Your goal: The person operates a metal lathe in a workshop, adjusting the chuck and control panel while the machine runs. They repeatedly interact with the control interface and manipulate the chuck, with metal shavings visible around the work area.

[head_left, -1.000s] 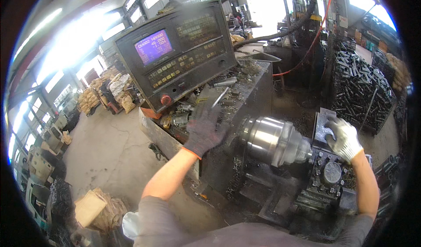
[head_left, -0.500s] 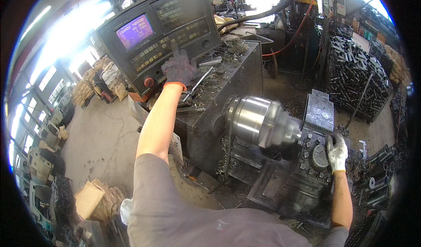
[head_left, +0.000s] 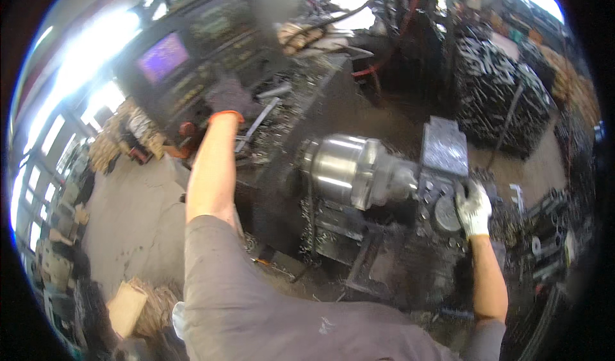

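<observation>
My left hand (head_left: pixel 232 98), in a dark knit glove with an orange cuff, is at the lower keys of a lathe's control panel (head_left: pixel 211 73). Motion blur hides its fingers. The panel's purple screen (head_left: pixel 162 57) is lit, and a red knob (head_left: pixel 187 129) sits below. My right hand (head_left: pixel 474 210), in a white glove, lies with outstretched fingers against the side of the tool post (head_left: pixel 446 213), which has a round cap and several bolts. Between my arms is the shiny lathe chuck (head_left: pixel 339 169); its stepped right end looks blurred.
A long metal bar (head_left: pixel 259 123) and shavings lie on the headstock cover. Behind the tool post is a flat metal block (head_left: pixel 445 146). A caliper (head_left: pixel 516 197) lies right of my right hand. Farther back stands a crate heaped with metal tubes (head_left: pixel 506 98). Flattened cardboard (head_left: pixel 127 306) is at lower left.
The whole view has shifted, so the machine sits farther left in the picture and is blurred. My left hand stays by the panel keys, its pointing finger now smeared. My right hand remains on the tool post.
</observation>
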Tool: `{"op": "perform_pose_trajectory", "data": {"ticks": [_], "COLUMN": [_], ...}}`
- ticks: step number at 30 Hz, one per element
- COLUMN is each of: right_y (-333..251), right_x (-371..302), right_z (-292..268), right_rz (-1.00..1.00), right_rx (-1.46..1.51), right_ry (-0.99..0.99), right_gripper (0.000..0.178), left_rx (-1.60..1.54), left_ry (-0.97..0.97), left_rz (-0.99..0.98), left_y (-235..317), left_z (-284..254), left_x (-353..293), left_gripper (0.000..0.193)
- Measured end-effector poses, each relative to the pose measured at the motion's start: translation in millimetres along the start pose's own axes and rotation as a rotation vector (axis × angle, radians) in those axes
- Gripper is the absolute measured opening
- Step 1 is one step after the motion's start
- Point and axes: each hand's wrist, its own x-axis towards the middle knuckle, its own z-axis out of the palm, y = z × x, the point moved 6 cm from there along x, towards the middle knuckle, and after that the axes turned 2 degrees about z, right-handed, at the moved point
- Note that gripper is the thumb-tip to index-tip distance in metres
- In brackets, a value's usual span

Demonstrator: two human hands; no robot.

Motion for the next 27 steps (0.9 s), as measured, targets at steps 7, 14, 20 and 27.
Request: {"op": "perform_pose_trajectory", "data": {"ticks": [7, 14, 20, 27], "right_y": [-9, -18, -17, -16], "right_x": [0, 2, 0, 2], "right_z": [-6, -10, -11, -11], "right_rz": [0.046, 0.107, 0.091, 0.133], "right_rx": [0.027, -0.023, 0.035, -0.038], "right_ry": [-0.077, -0.135, -0.094, -0.165], "right_gripper": [0.039, 0.033, 0.037, 0.036], "left_rx": [0.017, 0.104, 0.064, 0.119], "left_ry": [-0.066, -0.047, -0.01, -0.051], "left_rz": [0.017, 0.081, 0.067, 0.053], "left_y": [-13, -23, -24, -25], "left_z": [14, 38, 34, 30], "left_x": [26, 44, 37, 38], "left_gripper": [0.079, 0.088, 0.081, 0.076]}}
